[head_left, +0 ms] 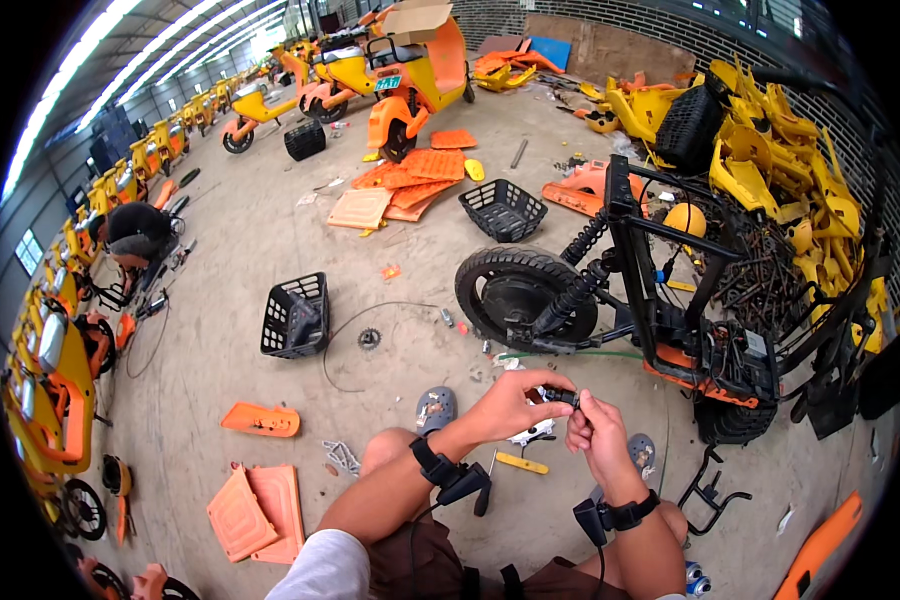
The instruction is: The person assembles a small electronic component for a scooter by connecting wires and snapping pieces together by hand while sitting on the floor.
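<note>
Between my two hands is a small black cylindrical part (562,396), held above my lap; its exact kind is too small to make out. Thumb and fingers of my left hand (515,405) close on it from the left. From the other side my right hand (598,432) pinches its right end. Below the hands, partly hidden by them, a white part (532,432) lies on the floor. Close to it are a yellow-handled tool (522,463) and a dark-handled screwdriver (484,492).
A stripped scooter frame (660,270) with its wheel (515,300) stands ahead on the right. Black baskets (296,318) and orange panels (255,510) lie about. Yellow covers (760,170) are heaped at right. Far left, a person (140,235) crouches by rows of scooters.
</note>
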`<state>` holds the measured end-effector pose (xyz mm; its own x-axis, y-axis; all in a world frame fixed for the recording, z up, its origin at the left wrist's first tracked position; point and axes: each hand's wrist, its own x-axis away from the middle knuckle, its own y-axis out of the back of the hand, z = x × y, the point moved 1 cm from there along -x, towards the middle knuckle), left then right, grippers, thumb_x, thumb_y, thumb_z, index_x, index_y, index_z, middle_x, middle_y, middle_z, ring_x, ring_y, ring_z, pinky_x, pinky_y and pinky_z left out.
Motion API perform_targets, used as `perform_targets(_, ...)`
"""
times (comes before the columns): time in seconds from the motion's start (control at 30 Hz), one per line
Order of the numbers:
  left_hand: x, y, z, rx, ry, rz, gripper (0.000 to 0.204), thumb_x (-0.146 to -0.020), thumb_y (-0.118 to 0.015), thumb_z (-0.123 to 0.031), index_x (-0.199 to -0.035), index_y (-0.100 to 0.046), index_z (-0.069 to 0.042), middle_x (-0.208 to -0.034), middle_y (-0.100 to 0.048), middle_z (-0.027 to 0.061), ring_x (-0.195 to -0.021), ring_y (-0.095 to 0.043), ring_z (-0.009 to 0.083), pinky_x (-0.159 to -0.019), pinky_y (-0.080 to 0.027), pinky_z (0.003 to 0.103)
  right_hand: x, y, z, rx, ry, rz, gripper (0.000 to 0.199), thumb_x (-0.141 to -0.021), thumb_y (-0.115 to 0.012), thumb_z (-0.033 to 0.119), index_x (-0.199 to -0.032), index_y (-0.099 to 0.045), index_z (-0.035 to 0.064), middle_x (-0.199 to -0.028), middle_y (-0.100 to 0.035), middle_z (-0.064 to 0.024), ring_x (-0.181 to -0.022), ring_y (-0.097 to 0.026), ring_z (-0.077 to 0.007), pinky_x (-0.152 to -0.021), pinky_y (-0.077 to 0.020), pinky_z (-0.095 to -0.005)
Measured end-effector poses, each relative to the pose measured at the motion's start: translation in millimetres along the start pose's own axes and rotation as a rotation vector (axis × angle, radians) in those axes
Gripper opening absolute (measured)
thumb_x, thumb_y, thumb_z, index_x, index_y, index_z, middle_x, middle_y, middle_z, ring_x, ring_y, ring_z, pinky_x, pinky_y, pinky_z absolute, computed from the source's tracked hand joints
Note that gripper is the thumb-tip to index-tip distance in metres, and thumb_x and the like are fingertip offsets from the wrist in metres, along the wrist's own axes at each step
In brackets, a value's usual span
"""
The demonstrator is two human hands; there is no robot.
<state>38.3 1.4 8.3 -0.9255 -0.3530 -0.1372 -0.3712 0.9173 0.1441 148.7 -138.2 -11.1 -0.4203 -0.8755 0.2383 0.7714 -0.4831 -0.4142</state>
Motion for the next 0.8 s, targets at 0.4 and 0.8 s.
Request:
perform_targets(0.4, -9.0, -17.1, 3.9, -0.112, -0.094, -0.057, 0.025, -0.088, -0.067, -0.021, -0.103, -0.065, -0.001, -0.083, -0.066, 0.0069, -0.069, -0.056, 0.0081, -0.06, -0.047, 0.025, 7.5, 6.2, -1.6, 0.131, 0.175, -0.108, 0.042, -0.1, -0.044, 0.033, -0.069, -0.047, 0.0058, -0.057, -0.04, 0.002, -0.049, -0.039, -0.0076, -0.048, -0.0354, -0.0236)
perform_targets(0.8, -3.1, 0.9, 12.6, 0.108, 0.135, 0.043, 0.028, -0.09, -0.065, -0.027, -0.1, -0.062, -0.001, -0.073, -0.059, 0.0025, -0.066, -0.052, 0.0079, -0.059, -0.045, 0.025, 4.8, -14.9, -7.5, 0.949, 0.797, -0.216, 0.03, -0.097, -0.049, 0.02, -0.075, -0.053, 0.0002, -0.059, -0.046, -0.0054, -0.053, -0.044, -0.0092, -0.05, -0.0358, -0.0286)
